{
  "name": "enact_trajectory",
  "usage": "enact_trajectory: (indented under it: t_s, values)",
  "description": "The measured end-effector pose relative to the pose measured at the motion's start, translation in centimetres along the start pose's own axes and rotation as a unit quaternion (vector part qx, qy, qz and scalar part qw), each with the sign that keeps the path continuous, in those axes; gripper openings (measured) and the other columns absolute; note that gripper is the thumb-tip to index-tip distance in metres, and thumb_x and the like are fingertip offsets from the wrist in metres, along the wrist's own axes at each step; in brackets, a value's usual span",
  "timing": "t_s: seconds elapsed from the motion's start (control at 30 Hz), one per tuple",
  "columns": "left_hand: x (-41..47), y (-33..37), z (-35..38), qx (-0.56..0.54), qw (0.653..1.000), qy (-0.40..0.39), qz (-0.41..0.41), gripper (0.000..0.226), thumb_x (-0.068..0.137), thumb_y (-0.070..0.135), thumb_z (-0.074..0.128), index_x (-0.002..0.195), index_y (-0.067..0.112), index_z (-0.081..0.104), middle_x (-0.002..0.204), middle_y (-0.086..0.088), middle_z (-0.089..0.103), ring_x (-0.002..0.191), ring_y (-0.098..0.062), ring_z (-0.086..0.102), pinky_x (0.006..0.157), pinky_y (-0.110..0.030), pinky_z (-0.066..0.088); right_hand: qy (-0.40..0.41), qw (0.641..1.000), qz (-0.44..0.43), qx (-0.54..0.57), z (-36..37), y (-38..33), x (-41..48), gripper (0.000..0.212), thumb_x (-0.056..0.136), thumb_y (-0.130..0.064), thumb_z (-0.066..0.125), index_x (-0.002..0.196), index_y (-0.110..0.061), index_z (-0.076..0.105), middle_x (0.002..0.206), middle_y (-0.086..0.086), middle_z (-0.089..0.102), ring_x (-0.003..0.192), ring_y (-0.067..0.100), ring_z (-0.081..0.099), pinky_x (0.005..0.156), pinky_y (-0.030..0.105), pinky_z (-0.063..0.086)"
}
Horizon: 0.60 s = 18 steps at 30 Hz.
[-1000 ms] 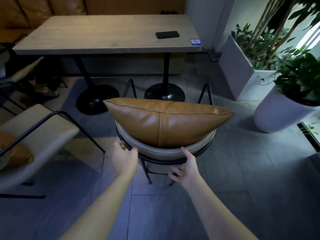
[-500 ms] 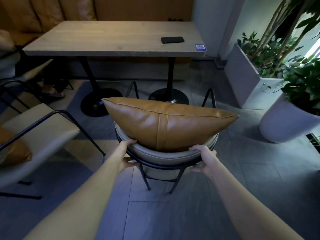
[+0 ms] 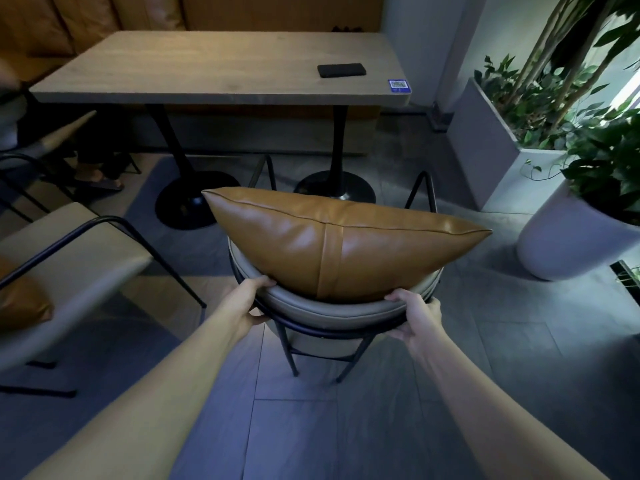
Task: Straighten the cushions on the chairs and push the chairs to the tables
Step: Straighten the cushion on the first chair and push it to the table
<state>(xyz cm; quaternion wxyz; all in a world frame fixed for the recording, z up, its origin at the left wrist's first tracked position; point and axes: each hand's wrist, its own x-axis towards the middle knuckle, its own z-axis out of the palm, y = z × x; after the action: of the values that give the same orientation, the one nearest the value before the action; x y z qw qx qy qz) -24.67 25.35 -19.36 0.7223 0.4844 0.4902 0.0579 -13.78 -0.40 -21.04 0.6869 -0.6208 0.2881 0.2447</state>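
A chair (image 3: 332, 311) with a grey padded backrest and thin black metal legs stands in front of me, facing a wooden table (image 3: 221, 71). A tan leather cushion (image 3: 332, 244) leans upright against the backrest and hides the seat. My left hand (image 3: 254, 299) grips the backrest's left rim and my right hand (image 3: 417, 317) grips its right rim. The chair stands a short way back from the table's edge, its front arms near the two black pedestal bases.
A second grey chair (image 3: 69, 265) with a tan cushion (image 3: 20, 303) stands at the left. Someone's sandalled foot (image 3: 104, 181) shows under the table's left end. A dark phone (image 3: 341, 70) lies on the table. A white planter (image 3: 568, 244) and a grey planter box (image 3: 485, 143) stand at the right.
Both hands came up from below the backrest and closed on its rim. The chair and my view have since moved closer to the table.
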Motion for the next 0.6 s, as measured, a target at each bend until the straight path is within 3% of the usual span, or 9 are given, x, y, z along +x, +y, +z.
enact_trajectory:
  t_s: [0.13,0.27,0.4,0.6]
  values:
    - [1.4,0.3,-0.8,-0.02,1.0,0.008,0.011,0.034,0.078,0.002,0.079,0.107,0.009,0.063,0.106,-0.012,0.068,0.101,-0.029,0.064,0.078,-0.05,0.057,-0.011,1.0,-0.006,-0.015,1.3,-0.5,0.8,0.09,0.074,-0.003,0.079,0.151,-0.015,0.032,0.138,0.016,0.054,0.119,0.043,0.062,0.09,0.061,0.06]
    - [2.2,1.0,-0.1,-0.045,0.999,-0.012,0.011,0.051,0.079,0.003,0.081,0.125,0.005,0.061,0.115,-0.014,0.069,0.107,-0.03,0.065,0.084,-0.052,0.057,-0.018,0.999,-0.009,-0.034,2.0,-1.8,2.5,0.086,0.074,-0.005,0.08,0.147,-0.013,0.035,0.138,0.019,0.055,0.118,0.045,0.064,0.09,0.066,0.058]
    - [3.4,1.9,1.9,-0.059,0.998,-0.016,0.016,0.052,0.083,0.003,0.079,0.13,0.004,0.058,0.116,-0.014,0.069,0.104,-0.027,0.064,0.089,-0.052,0.054,-0.027,0.999,-0.016,-0.041,2.3,-3.6,4.6,0.088,0.074,-0.008,0.083,0.148,-0.012,0.036,0.139,0.019,0.057,0.11,0.045,0.068,0.088,0.061,0.061]
    - [5.9,3.1,4.6,-0.07,0.997,-0.004,0.019,0.055,0.081,0.004,0.081,0.129,-0.002,0.054,0.124,-0.02,0.065,0.114,-0.034,0.062,0.083,-0.051,0.056,-0.035,0.999,-0.026,-0.031,3.1,-6.5,7.8,0.107,0.068,-0.008,0.085,0.161,-0.011,0.031,0.146,0.018,0.056,0.117,0.045,0.065,0.087,0.059,0.062]
